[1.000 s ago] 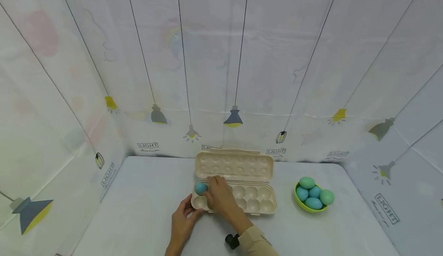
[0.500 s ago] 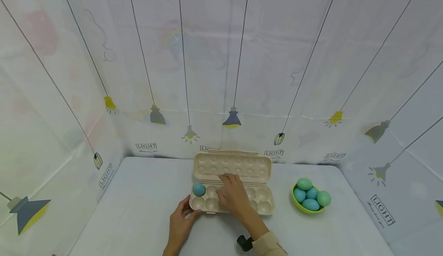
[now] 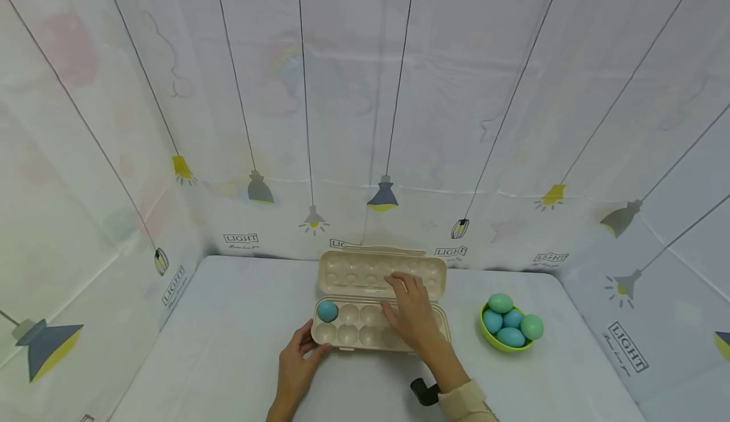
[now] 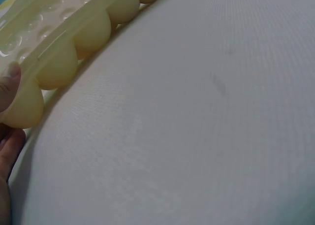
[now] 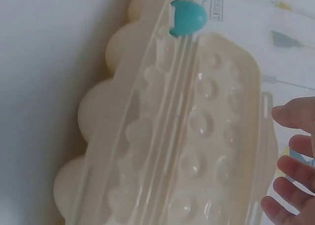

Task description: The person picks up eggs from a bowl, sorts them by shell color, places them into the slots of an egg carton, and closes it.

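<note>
A beige plastic egg carton (image 3: 369, 335) lies with its lid (image 3: 348, 267) folded back in the head view. One blue egg (image 3: 327, 311) sits in the back-left cup; the other visible cups hold nothing. My left hand (image 3: 294, 371) grips the carton's front-left corner. In the left wrist view, its thumb (image 4: 9, 84) lies over the rim, with fingers low beside the end cup. Above the right half of the carton is my right hand (image 3: 415, 313), hiding some cups. Its fingers are spread and loosely bent, holding nothing, as the right wrist view confirms.
To the right stands a yellow-green bowl (image 3: 495, 344) heaped with several blue and green eggs (image 3: 511, 337). A black device (image 3: 424, 391) is at my right wrist. A wall sheet printed with lamps (image 3: 383, 194) rises behind the white table (image 3: 239, 320).
My right hand has moved rightward across the carton, away from the blue egg, which stays in the back-left cup. My left hand keeps its grip on the corner.
</note>
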`<state>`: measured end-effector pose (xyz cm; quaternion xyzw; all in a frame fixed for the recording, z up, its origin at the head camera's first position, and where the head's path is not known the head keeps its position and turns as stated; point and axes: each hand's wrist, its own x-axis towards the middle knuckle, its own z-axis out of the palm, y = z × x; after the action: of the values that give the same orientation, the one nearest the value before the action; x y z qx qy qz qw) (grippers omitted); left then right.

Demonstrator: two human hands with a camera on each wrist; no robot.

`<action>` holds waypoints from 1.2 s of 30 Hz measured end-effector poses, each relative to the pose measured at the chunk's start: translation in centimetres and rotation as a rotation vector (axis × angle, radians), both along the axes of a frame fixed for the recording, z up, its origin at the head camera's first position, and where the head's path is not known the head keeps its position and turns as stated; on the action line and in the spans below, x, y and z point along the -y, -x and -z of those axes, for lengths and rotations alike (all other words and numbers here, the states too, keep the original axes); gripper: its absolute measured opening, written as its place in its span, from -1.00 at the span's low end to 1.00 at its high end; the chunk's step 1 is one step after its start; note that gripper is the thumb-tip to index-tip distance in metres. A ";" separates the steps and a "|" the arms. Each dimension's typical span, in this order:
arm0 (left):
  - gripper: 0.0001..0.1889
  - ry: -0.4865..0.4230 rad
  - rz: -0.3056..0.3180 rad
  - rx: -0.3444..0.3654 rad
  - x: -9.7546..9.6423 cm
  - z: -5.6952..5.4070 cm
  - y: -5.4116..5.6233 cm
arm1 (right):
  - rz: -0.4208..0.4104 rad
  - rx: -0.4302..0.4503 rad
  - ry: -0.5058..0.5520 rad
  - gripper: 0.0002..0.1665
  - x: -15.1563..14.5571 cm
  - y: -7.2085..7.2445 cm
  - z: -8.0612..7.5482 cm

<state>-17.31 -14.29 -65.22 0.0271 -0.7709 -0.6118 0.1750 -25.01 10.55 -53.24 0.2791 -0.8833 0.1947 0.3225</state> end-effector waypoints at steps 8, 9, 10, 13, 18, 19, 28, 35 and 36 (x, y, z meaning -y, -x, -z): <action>-0.26 -0.021 0.007 -0.019 0.0 -0.1 0.1 | 0.019 -0.026 0.006 -0.41 -3.1 0.1 -1.2; -0.26 -0.025 0.007 -0.020 0.0 0.0 0.1 | 0.021 -0.027 0.013 -0.41 -3.5 0.1 -1.3; -0.26 -0.020 0.008 -0.024 0.0 0.0 0.1 | 0.024 -0.030 0.019 -0.41 -4.0 0.1 -1.4; -0.25 -0.004 0.007 -0.033 -0.1 0.2 0.2 | 0.037 -0.039 0.033 -0.42 -5.4 0.3 -1.4; -0.25 0.012 0.003 -0.045 0.0 0.3 0.0 | 0.088 -0.037 0.037 -0.41 -8.0 0.5 -1.1; -0.25 0.011 0.003 -0.045 0.0 0.3 0.0 | 0.103 -0.032 0.036 -0.41 -8.5 0.6 -1.0; -0.25 -0.006 -0.009 -0.018 0.1 0.2 -0.2 | 0.241 0.052 0.014 -0.39 -13.3 0.9 -0.4; -0.26 -0.019 -0.009 -0.005 -0.1 0.3 -0.1 | 0.308 0.081 0.007 -0.40 -16.3 1.0 -0.2; -0.26 -0.022 -0.011 -0.001 -0.1 0.3 -0.1 | 0.316 0.086 0.008 -0.41 -16.7 1.0 -0.2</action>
<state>-17.18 -14.23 -65.49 0.0328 -0.7639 -0.6194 0.1782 -26.03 27.21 -53.09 0.1268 -0.9285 0.1567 0.3120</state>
